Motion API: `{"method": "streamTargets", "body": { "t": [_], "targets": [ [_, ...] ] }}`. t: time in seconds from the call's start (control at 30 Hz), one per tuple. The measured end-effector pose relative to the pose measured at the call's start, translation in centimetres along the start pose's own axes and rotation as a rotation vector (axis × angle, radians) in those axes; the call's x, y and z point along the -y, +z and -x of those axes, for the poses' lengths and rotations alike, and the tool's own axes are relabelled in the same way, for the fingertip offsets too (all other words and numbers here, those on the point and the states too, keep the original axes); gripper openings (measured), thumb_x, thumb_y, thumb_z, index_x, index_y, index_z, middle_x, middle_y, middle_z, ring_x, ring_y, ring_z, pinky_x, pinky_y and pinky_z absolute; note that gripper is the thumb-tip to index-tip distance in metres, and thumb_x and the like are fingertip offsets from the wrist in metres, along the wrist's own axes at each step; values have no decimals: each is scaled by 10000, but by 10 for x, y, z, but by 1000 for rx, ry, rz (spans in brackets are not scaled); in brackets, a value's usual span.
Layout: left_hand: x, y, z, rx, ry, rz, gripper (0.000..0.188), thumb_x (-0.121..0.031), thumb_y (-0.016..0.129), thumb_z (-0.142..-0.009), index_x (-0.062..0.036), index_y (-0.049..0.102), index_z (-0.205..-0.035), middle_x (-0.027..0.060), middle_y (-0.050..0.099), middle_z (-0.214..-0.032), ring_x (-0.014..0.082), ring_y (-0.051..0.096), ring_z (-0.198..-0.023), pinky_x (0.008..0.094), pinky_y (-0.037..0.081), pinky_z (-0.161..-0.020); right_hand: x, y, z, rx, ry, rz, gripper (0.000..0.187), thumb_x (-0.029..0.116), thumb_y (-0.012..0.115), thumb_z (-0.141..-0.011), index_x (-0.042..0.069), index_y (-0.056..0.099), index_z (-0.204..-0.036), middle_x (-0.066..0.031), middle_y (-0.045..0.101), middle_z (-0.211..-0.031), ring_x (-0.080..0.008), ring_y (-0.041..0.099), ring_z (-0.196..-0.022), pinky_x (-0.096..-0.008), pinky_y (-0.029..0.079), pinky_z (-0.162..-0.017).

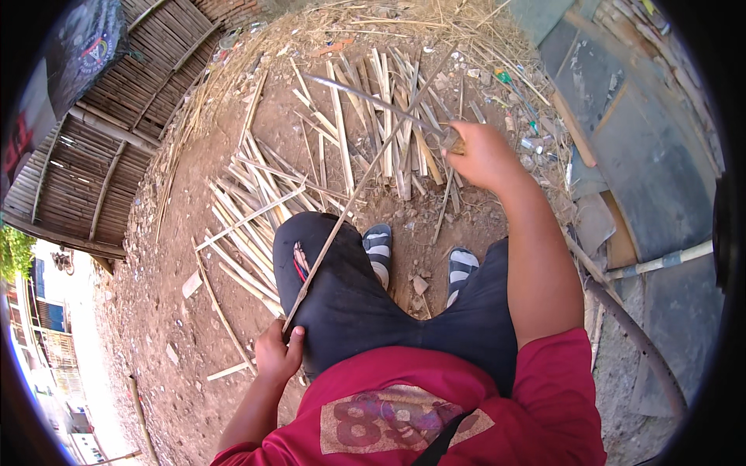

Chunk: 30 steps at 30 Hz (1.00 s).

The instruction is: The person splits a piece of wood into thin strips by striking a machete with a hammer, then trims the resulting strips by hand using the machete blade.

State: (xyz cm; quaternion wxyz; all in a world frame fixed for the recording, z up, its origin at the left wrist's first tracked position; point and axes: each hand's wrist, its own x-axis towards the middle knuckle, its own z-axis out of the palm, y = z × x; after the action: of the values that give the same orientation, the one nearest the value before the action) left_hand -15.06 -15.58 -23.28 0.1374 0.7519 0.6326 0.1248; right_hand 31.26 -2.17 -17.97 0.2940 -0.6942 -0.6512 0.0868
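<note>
My left hand (278, 351) is closed round the near end of a long, thin bamboo strip (340, 221), beside my left thigh. The strip slants up and away to the right, passing over my left knee. In my right hand (483, 155) is a long-bladed knife (365, 97), held out at arm's length on the far right. Its blade points to the left and crosses the strip near the strip's far part; whether they touch I cannot tell. My fingers hide most of the knife's handle.
Split bamboo pieces lie in a far pile (386, 93) and a left pile (247, 247) on the dirt. My sandalled feet (378, 247) stand between my knees. Grey sheets (660, 171) line the right side, with a curved dark pipe (641, 349). A slatted bamboo panel (85, 171) stands left.
</note>
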Motion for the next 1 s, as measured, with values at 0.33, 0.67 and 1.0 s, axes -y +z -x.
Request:
{"method": "streamTargets", "body": {
  "t": [0.33, 0.67, 1.0],
  "targets": [
    [7, 1, 6, 15, -29, 47, 393, -385, 670, -944, 5, 629, -921, 202, 633, -691, 416, 649, -658, 462, 497, -607, 50, -5, 20, 243, -215, 69, 196, 175, 719, -830, 80, 679, -997, -173, 692, -810, -375, 700, -817, -466, 550, -737],
    [12, -4, 1, 91, -51, 78, 500, -474, 609, -962, 20, 583, -883, 254, 604, -693, 472, 620, -673, 506, 474, -608, 44, -6, 18, 248, -151, 15, 207, 177, 728, -849, 77, 674, -1022, -156, 694, -791, -326, 705, -773, -439, 549, -716],
    [13, -5, -4, 84, 8, 83, 529, -486, 595, -971, 25, 564, -839, 252, 579, -656, 471, 607, -645, 491, 469, -593, 9, -11, 4, 130, 24, -29, 222, 226, 726, -877, 85, 680, -1042, -182, 694, -813, -365, 701, -812, -444, 552, -728]
  ]
}}
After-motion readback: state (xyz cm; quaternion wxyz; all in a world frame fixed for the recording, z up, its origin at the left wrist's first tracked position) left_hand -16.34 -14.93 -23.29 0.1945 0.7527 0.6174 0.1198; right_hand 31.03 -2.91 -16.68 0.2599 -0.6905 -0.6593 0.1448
